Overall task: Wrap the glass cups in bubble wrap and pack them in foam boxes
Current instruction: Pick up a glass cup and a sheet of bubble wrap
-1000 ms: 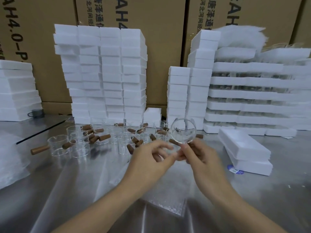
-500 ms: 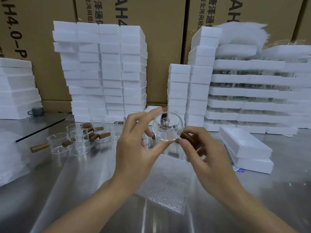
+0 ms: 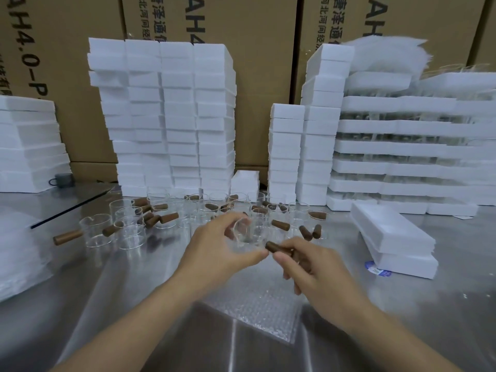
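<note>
Lowers the glass cup (image 3: 245, 233) from before the foam stacks to centre frame, above the bubble wrap (image 3: 257, 310) on the desk (image 3: 402, 304). Curls fingers of the left hand (image 3: 220, 253) round its bowl; pinches its wooden handle (image 3: 279, 248) with those of the right hand (image 3: 314, 267). Leaves wrapping undone, bare cups (image 3: 128, 226) and foam boxes (image 3: 394, 237) waiting.

grey mug (image 3: 62, 179), cardboard cartons (image 3: 252, 76) behind
</note>
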Tool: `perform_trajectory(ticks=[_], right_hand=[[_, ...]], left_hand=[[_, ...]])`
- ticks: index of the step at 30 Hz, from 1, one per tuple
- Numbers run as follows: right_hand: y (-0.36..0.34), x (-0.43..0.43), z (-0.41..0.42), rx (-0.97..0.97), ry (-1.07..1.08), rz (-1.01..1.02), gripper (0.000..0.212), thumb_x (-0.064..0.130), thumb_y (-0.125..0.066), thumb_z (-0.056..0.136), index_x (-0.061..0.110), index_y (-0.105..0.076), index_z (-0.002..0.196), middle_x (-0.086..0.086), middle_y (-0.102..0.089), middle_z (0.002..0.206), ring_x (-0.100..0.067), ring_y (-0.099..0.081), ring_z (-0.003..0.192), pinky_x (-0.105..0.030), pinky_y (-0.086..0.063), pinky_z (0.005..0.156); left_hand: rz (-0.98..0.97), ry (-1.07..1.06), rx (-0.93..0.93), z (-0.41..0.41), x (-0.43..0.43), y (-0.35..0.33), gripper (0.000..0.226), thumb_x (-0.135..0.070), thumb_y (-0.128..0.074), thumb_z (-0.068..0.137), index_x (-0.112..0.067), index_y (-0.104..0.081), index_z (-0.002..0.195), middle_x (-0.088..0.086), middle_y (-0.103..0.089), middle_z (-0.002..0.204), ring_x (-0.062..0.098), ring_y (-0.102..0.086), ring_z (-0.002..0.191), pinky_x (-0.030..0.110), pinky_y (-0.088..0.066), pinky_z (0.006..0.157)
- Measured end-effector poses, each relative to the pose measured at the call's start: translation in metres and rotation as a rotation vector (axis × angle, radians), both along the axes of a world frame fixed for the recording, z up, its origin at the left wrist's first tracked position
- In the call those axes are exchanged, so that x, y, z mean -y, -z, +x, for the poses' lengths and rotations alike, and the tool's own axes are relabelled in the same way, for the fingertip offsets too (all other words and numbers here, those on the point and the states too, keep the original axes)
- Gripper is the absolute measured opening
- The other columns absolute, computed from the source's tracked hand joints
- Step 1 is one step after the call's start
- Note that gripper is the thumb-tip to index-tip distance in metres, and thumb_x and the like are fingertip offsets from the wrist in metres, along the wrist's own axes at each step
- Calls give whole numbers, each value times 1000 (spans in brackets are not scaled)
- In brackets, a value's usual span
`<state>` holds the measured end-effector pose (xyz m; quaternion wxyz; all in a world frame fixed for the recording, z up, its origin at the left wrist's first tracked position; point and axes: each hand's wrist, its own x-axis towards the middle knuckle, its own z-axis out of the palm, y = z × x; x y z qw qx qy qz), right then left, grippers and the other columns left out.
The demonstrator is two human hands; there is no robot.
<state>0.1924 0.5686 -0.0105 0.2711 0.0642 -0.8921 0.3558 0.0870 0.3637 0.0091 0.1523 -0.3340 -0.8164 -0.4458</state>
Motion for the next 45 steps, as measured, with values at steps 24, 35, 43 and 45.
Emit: perform_trajectory(ticks=[24,35,43,45], right_hand=[[-4,-32,-1,62,246,144,10,40,-67,98,47,-67,104,29,-67,90,2,-64,88,-29,-56,75],[-23,-24,0,286,35,46,26,53,-72,94,52,-65,119,22,-68,108,5,-61,98,-13,-48,78],[-63,-17,-18,170,-81,89,7,35,-71,101,39,-76,98,15,-74,86,-8,-70,78,-17,-50,70],[-100,-16,-17,7,-85,13,11,32,-73,99,42,-76,101,17,-77,92,-11,-73,80,-19,-55,70]], left_hand=[[-374,-5,164,-12,19,1,86,-108,-65,45,-51,-48,107,-21,-65,102,3,-66,90,30,-60,77],[-439,139,228,-15,24,6,78,-85,-83,57,-51,-58,122,-18,-69,112,4,-68,92,31,-60,88],[-127,48,-7,0,10,-32,70,-52,-91,75,-73,-47,125,-43,-53,128,-12,-54,117,21,-51,97],[-33,35,-140,0,4,-69,69,-46,-91,78,-73,-46,122,-43,-52,129,-13,-51,119,20,-46,94]])
